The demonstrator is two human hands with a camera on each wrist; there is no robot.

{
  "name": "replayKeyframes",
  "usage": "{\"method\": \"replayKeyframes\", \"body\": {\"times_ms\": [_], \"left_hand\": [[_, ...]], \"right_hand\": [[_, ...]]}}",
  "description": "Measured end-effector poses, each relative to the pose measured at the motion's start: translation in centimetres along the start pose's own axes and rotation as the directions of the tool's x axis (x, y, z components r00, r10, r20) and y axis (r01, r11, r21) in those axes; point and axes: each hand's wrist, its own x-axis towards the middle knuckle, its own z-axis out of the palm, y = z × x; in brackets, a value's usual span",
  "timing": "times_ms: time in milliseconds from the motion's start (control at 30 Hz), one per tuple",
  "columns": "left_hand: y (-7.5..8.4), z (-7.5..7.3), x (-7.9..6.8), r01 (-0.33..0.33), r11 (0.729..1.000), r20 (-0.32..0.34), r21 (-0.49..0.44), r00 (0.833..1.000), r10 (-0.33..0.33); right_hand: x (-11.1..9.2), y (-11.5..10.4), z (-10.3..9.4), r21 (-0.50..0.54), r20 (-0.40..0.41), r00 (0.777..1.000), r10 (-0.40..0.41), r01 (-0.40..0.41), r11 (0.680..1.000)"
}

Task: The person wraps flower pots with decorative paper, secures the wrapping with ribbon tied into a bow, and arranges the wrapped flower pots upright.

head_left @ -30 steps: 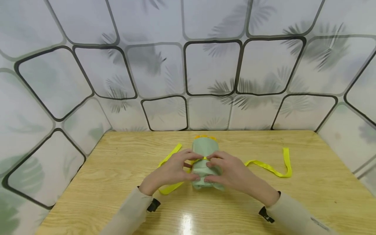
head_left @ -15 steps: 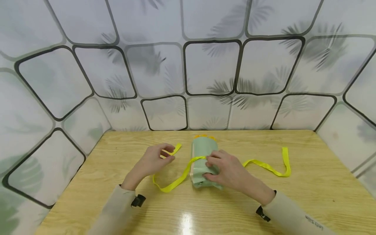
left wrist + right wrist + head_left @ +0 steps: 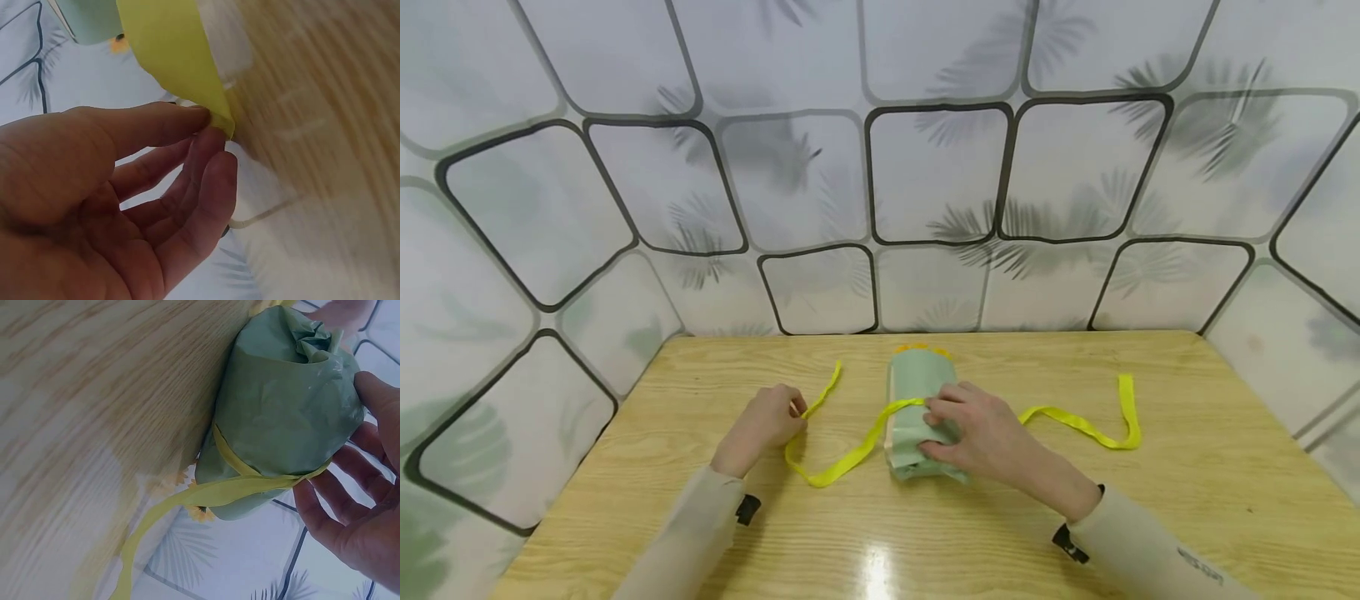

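Observation:
A pale green wrapped bundle [image 3: 917, 375] lies on the table, orange sunflower-like petals [image 3: 925, 348] at its far end. Its near end is crumpled and folded in the right wrist view. A yellow ribbon [image 3: 850, 461] passes around its middle, with a loose tail on each side. On the left, my left hand [image 3: 766, 419] pinches that tail between thumb and fingertips, clearest on the ribbon [image 3: 175, 50] in the left wrist view. My right hand [image 3: 988, 433] grips the bundle from the right, fingertips at the ribbon, thumb near the folded end.
The light wooden table [image 3: 1210, 500] carries the ribbon's right tail [image 3: 1082, 427], which curves away and bends upward. A patterned curtain-like backdrop [image 3: 940, 175] stands along the back and both sides of the table.
My left hand has left the bundle, moved left and taken hold of the ribbon's left tail. My right hand stays on the bundle.

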Motion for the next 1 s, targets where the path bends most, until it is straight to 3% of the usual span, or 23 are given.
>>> {"method": "replayKeyframes", "body": {"times_ms": [200,500,633,733,833,933,1000], "left_hand": [[-0.5,0.3,0.4,-0.015,0.999,-0.034,-0.034,0.999,0.014],[0.1,0.4,1.2,-0.101,0.991,-0.137,-0.087,0.987,0.089],[0.9,0.5,1.1,-0.107,0.991,-0.137,-0.08,0.986,0.096],[1.8,0.6,0.8,-0.152,0.985,-0.103,-0.076,0.984,0.144],[2.7,1.0,0.4,-0.264,0.958,0.001,-0.115,0.964,0.266],[3.2,1.7,0.3,-0.346,0.917,0.148,-0.2,0.914,0.377],[3.3,2.1,0.3,-0.373,0.893,0.2,-0.251,0.883,0.425]], "right_hand": [[-0.2,0.1,0.2,0.002,0.006,1.0,0.012,-0.012,1.0],[-0.3,0.2,0.3,-0.008,-0.014,1.0,0.008,-0.008,1.0],[-0.3,0.1,0.3,-0.003,-0.012,1.0,0.009,-0.009,1.0],[-0.2,0.1,0.3,0.006,-0.008,1.0,0.007,-0.007,1.0],[-0.2,0.0,0.2,0.005,-0.009,1.0,0.006,-0.006,1.0],[-0.2,0.1,0.2,0.003,-0.017,1.0,0.013,-0.013,1.0],[-0.2,0.1,0.2,0.005,-0.021,1.0,0.018,-0.018,1.0]]}}
